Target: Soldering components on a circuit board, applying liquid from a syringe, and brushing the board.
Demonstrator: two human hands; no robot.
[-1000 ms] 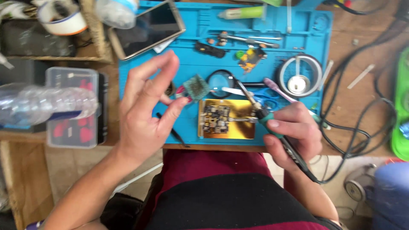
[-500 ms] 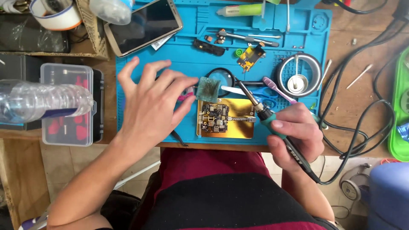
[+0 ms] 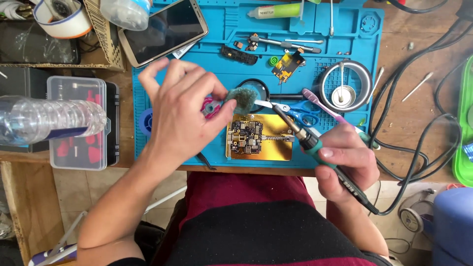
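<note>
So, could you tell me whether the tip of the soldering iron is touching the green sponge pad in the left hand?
Apart. The head view shows the soldering iron tip ending short of the green sponge pad pinched by the left hand, with blue mat between.

Circuit board (image 3: 249, 138) on mat (image 3: 162, 148), ctr front; phone (image 3: 165, 32) behind-left; scissors (image 3: 300, 112) right; plastic box (image 3: 79, 123) left, off mat.

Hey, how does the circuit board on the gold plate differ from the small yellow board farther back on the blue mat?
The circuit board on the gold plate is dark, larger and set square; the small yellow board is smaller, brighter and lies tilted, loose on the blue mat. The dark one sits right by the soldering iron in the right hand; the yellow one lies farther from both hands. Both lie flat.
</note>
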